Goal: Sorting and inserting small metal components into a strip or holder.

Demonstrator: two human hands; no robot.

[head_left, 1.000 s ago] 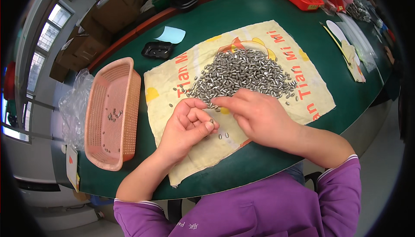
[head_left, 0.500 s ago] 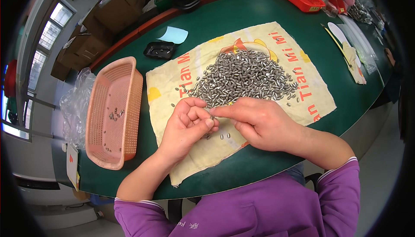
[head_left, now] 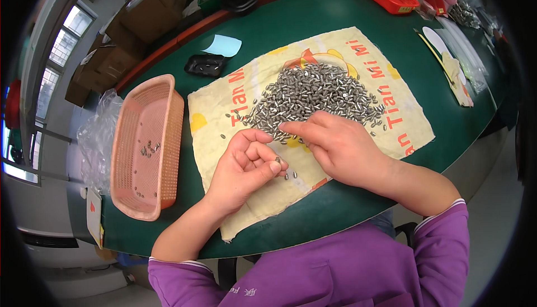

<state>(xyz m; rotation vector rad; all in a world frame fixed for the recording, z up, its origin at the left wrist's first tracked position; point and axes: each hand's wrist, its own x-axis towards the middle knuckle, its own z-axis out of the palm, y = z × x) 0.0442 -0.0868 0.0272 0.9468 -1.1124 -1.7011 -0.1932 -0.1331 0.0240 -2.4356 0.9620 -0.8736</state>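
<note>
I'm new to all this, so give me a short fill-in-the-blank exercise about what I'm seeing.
1. The cloth under the heap of metal pieces is mostly ____.
2. The left hand pinches a metal piece; the ____ hand stretches its index finger toward the heap.
3. The pink basket stands to the ____ of the cloth.

Missing words: yellow; right; left.
</note>
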